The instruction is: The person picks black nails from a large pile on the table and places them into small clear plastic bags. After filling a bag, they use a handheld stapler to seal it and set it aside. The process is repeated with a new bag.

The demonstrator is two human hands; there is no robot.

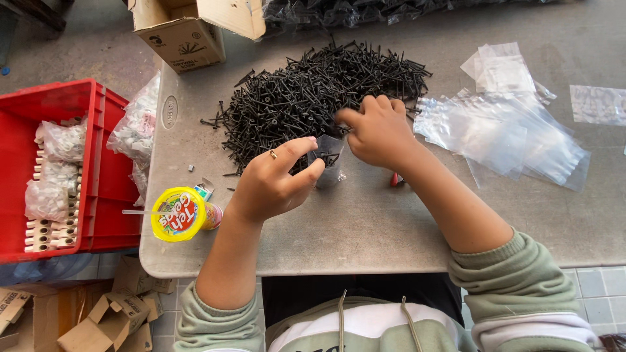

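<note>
Looking straight down on a grey bench (365, 228), and the person seated at it has both hands at the near edge of a big heap of black screws (313, 91). The left hand (277, 179) pinches a small clear bag (328, 160) between thumb and fingertips, holding it upright just above the bench top; a few dark screws show inside it. A ring sits on one finger of that hand. The right hand (378, 133) is curled, knuckles up, fingers down at the edge of the pile and at the bag's mouth; whether it grips any screws cannot be told, since the fingertips are hidden.

To the right of the hands lies a loose spread of empty clear bags (502, 133), with one more apart near the far right edge. A small red object (395, 180) peeks out beside the right wrist. On the left of the bench stands a yellow-lidded drink cup (182, 214) with a straw, and beyond it a bag of white plastic parts (135, 127).

Off the bench to the left sits a red crate (98, 169) holding white connector strips and filled bags. An open cardboard box (189, 29) stands at the far corner, flattened cartons (104, 316) lie on the floor below, and pale floor tiles (600, 287) show at lower right.
</note>
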